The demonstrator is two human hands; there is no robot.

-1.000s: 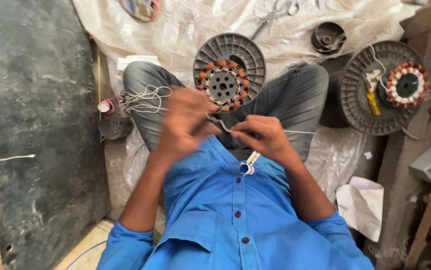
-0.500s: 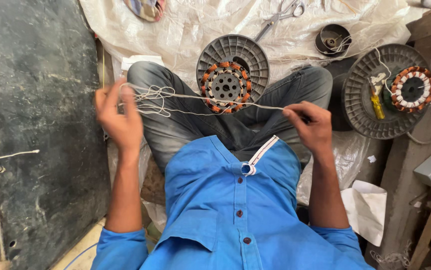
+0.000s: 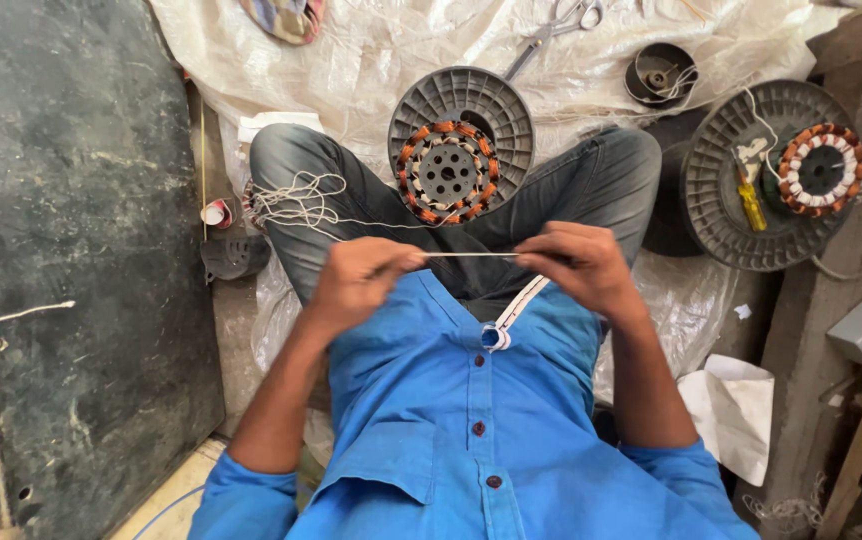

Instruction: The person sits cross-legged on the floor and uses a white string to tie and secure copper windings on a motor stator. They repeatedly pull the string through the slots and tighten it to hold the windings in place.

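I sit cross-legged in a blue shirt. My left hand and my right hand each pinch one end of a short taut stretch of white thread held level in front of my chest. More of the thread lies in a loose tangle on my left knee. Between my knees rests a grey ribbed disc that carries a round motor stator with orange-wrapped copper coils. A white strip hangs at my shirt front, just below the right hand.
A second grey disc with another wound stator and a yellow tool lies at the right. Scissors and a small dark cup sit on the white sheet ahead. A dark slab fills the left.
Half a second ago my hands were spread wide with a long thread stretched between them. They have come back together, and the span of thread between them is now short.
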